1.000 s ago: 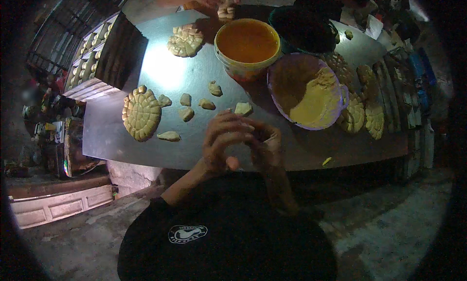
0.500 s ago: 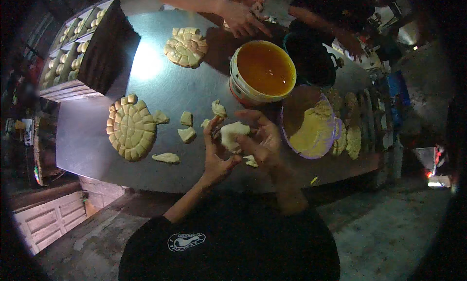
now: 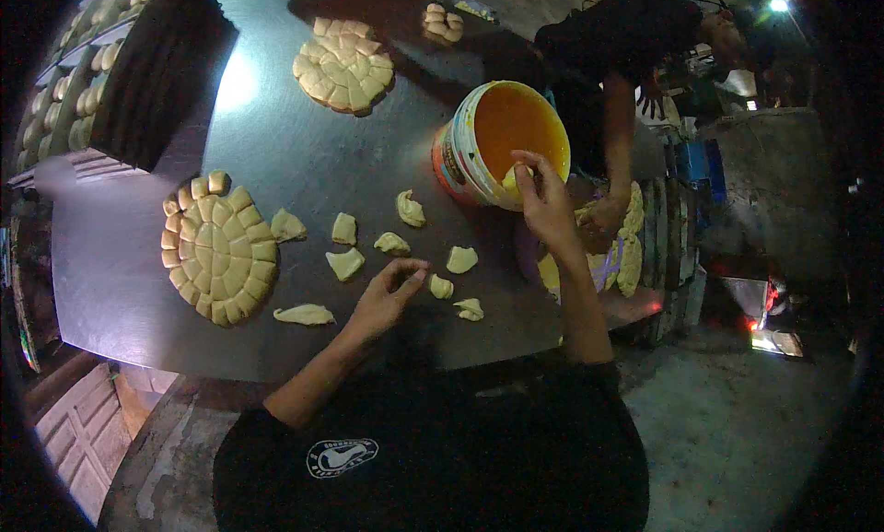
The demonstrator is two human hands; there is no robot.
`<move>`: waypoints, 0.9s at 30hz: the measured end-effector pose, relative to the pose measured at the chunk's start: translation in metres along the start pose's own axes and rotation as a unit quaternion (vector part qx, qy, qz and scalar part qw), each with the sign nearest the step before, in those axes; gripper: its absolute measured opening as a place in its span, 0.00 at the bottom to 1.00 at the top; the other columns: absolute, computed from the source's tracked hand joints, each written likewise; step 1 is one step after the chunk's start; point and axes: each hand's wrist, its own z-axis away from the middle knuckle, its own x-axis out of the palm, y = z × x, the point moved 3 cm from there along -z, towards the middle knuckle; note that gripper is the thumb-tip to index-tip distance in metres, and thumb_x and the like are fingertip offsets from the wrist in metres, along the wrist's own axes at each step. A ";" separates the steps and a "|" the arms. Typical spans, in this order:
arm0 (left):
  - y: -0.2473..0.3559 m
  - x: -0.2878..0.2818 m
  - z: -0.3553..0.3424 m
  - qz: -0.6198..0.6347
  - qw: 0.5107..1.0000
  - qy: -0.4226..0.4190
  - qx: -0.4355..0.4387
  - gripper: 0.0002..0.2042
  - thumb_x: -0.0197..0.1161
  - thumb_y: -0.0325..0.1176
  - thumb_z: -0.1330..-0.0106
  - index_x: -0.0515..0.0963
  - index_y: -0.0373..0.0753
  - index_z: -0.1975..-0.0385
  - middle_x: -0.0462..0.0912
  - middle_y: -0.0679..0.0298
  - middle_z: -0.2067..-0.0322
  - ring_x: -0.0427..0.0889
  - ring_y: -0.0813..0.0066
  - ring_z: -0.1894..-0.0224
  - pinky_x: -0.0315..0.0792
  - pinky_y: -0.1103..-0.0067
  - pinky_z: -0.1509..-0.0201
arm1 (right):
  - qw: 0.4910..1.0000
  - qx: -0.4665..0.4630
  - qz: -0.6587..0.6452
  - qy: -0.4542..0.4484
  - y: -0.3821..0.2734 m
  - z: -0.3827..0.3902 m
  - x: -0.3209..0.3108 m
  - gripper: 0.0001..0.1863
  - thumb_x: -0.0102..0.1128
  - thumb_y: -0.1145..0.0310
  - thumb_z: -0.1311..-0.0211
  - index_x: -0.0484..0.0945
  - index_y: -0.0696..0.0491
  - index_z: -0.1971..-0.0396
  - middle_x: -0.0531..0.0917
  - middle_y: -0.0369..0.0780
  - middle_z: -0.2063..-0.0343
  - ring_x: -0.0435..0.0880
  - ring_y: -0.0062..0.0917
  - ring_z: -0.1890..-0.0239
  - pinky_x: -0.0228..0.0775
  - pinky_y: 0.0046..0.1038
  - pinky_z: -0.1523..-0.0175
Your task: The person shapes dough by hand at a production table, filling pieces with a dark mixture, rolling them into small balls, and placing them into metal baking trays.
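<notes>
My right hand (image 3: 545, 200) pinches a small lump of pale dough (image 3: 517, 176) at the near rim of a white bucket (image 3: 470, 154), which holds an orange-yellow liquid (image 3: 520, 131). My left hand (image 3: 391, 292) hovers low over the metal table with fingers loosely curled and a gap at the thumb. Nothing shows in it. Close to its fingertips sits a small dough piece (image 3: 440, 286). Around it are scattered a flat dough piece (image 3: 462, 259), a curled scrap (image 3: 391, 244) and several others.
On the metal table (image 3: 120, 246) sit two rounds of cut dough pieces, one nearer (image 3: 221, 260) and one farther (image 3: 345, 70). A rack of dough (image 3: 120, 81) stands at far left. A co-worker's hand (image 3: 603, 217) reaches into the purple basin (image 3: 550, 272) at right.
My hands have parted; the right moved up to the bucket with a dough lump. More dough pieces show on the table. A co-worker's hand now reaches into the basin; the arms at the top are gone.
</notes>
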 end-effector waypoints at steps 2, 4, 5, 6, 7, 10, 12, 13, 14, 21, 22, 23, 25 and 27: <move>0.037 0.015 0.003 0.088 0.995 -0.009 0.042 0.17 0.52 0.44 0.27 0.73 0.38 0.48 0.77 0.66 0.53 0.72 0.78 0.48 0.65 0.76 0.40 | 0.984 0.079 -0.154 -0.038 -0.021 0.022 0.007 0.17 0.45 0.68 0.28 0.68 0.56 0.43 0.79 0.43 0.56 0.78 0.23 0.52 0.69 0.23 0.49; 0.062 0.032 0.007 0.194 0.979 -0.023 0.052 0.19 0.51 0.45 0.26 0.73 0.36 0.47 0.77 0.65 0.53 0.73 0.76 0.48 0.66 0.75 0.40 | 0.926 0.080 -0.367 -0.035 -0.054 0.055 0.018 0.17 0.46 0.70 0.29 0.66 0.57 0.42 0.79 0.42 0.56 0.78 0.21 0.52 0.69 0.22 0.49; 0.067 0.039 0.009 0.256 0.965 -0.022 0.047 0.19 0.50 0.44 0.26 0.73 0.36 0.47 0.77 0.65 0.52 0.74 0.76 0.48 0.66 0.76 0.40 | 0.878 0.076 -0.471 -0.037 -0.063 0.068 0.028 0.18 0.47 0.72 0.29 0.65 0.58 0.42 0.79 0.41 0.56 0.78 0.20 0.53 0.69 0.21 0.49; 0.071 0.046 0.013 0.317 0.947 -0.030 0.038 0.19 0.50 0.44 0.26 0.73 0.35 0.47 0.78 0.64 0.52 0.75 0.76 0.48 0.67 0.76 0.41 | 0.871 0.061 -0.487 -0.016 -0.067 0.079 0.031 0.18 0.47 0.73 0.30 0.64 0.58 0.42 0.79 0.41 0.56 0.78 0.20 0.53 0.70 0.22 0.49; 0.071 0.050 0.018 0.327 0.944 -0.031 0.033 0.19 0.50 0.44 0.26 0.73 0.35 0.47 0.78 0.64 0.51 0.75 0.75 0.48 0.67 0.75 0.40 | 0.863 0.047 -0.504 0.005 -0.070 0.089 0.033 0.19 0.48 0.74 0.30 0.63 0.59 0.42 0.79 0.41 0.56 0.78 0.20 0.53 0.71 0.22 0.49; 0.082 0.070 0.035 0.361 0.932 -0.034 0.022 0.19 0.50 0.43 0.26 0.73 0.32 0.48 0.78 0.61 0.50 0.76 0.72 0.48 0.67 0.74 0.40 | 0.858 0.010 -0.513 -0.004 -0.038 0.112 0.030 0.18 0.50 0.77 0.32 0.64 0.59 0.44 0.79 0.41 0.56 0.78 0.21 0.53 0.74 0.23 0.51; 0.078 0.082 0.039 0.372 0.928 0.003 0.015 0.18 0.50 0.42 0.26 0.73 0.32 0.50 0.78 0.61 0.50 0.77 0.72 0.48 0.68 0.75 0.40 | 0.853 0.002 -0.521 -0.040 -0.021 0.127 0.020 0.18 0.55 0.75 0.34 0.69 0.58 0.45 0.79 0.42 0.54 0.79 0.23 0.53 0.77 0.24 0.52; 0.076 0.089 0.042 0.378 0.926 0.020 0.012 0.18 0.51 0.42 0.26 0.74 0.32 0.50 0.78 0.60 0.51 0.77 0.72 0.49 0.68 0.75 0.40 | 0.874 -0.020 -0.483 -0.041 -0.017 0.136 0.010 0.18 0.56 0.76 0.35 0.71 0.58 0.45 0.79 0.42 0.53 0.79 0.25 0.52 0.77 0.24 0.51; 0.074 0.098 0.045 0.387 0.922 0.021 0.017 0.16 0.51 0.40 0.27 0.75 0.33 0.52 0.78 0.60 0.52 0.76 0.72 0.48 0.67 0.75 0.40 | 0.893 -0.041 -0.447 -0.044 -0.020 0.142 0.000 0.19 0.57 0.76 0.36 0.72 0.58 0.45 0.78 0.43 0.52 0.79 0.26 0.51 0.77 0.24 0.50; 0.051 0.166 0.059 0.106 0.978 -0.026 0.176 0.24 0.62 0.30 0.35 0.69 0.33 0.39 0.72 0.61 0.43 0.70 0.72 0.40 0.68 0.77 0.41 | 0.954 -0.276 -0.003 0.120 -0.003 0.190 -0.054 0.19 0.64 0.82 0.46 0.78 0.58 0.53 0.76 0.49 0.47 0.79 0.35 0.47 0.74 0.31 0.45; 0.050 0.176 0.061 0.095 0.981 -0.035 0.165 0.23 0.64 0.29 0.36 0.72 0.35 0.41 0.69 0.63 0.39 0.68 0.72 0.38 0.70 0.76 0.42 | 0.954 -0.263 -0.075 0.121 0.008 0.195 -0.058 0.18 0.64 0.82 0.48 0.79 0.59 0.55 0.77 0.49 0.49 0.79 0.36 0.48 0.75 0.31 0.46; 0.043 0.184 0.062 0.069 0.982 -0.030 0.175 0.22 0.64 0.31 0.36 0.73 0.35 0.42 0.68 0.62 0.39 0.69 0.73 0.39 0.70 0.77 0.43 | 0.950 -0.250 -0.146 0.119 0.015 0.203 -0.063 0.17 0.65 0.83 0.49 0.79 0.59 0.57 0.78 0.49 0.50 0.80 0.36 0.49 0.75 0.30 0.47; 0.029 0.198 0.059 0.017 0.980 -0.017 0.197 0.20 0.63 0.33 0.34 0.74 0.33 0.44 0.67 0.62 0.37 0.69 0.74 0.40 0.71 0.77 0.45 | 0.938 -0.226 -0.234 0.122 0.019 0.221 -0.076 0.17 0.66 0.81 0.51 0.80 0.56 0.58 0.80 0.46 0.53 0.81 0.36 0.51 0.75 0.31 0.48; 0.030 0.218 0.066 -0.027 0.978 0.048 0.200 0.18 0.60 0.37 0.31 0.77 0.32 0.47 0.75 0.61 0.44 0.76 0.76 0.49 0.72 0.79 0.48 | 0.942 -0.300 -0.100 0.114 0.025 0.235 -0.091 0.16 0.68 0.82 0.53 0.80 0.58 0.60 0.80 0.48 0.53 0.81 0.35 0.51 0.76 0.30 0.49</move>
